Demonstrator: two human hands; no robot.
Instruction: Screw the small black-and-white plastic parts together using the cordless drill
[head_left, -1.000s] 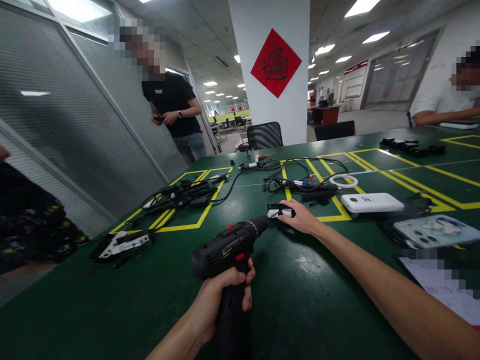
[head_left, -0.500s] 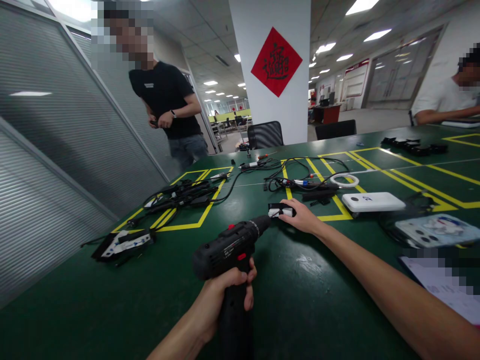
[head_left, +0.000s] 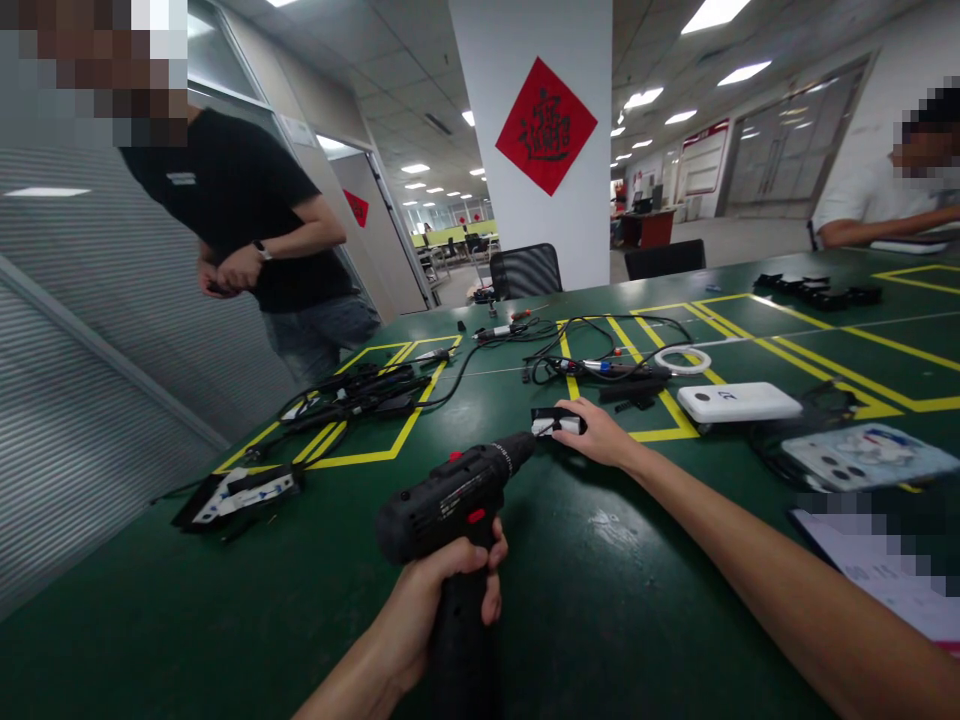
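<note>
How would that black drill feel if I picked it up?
The drill would probably feel heavy for its size, because it's so thick and chunky. It likely won't bend or flop, since its outside looks like a hard shell. It might feel top-heavy, as the wide part sits above the handle.

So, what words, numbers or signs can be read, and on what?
Apparently "招財進寶", merged characters: red paper diamond on the white pillar.
Possibly "27": white rounded box.
Too small or blurred:
print on black cordless drill;
chest label of black T-shirt;
digits on pale screen;
red door sign;
red-edged white wall board.
</note>
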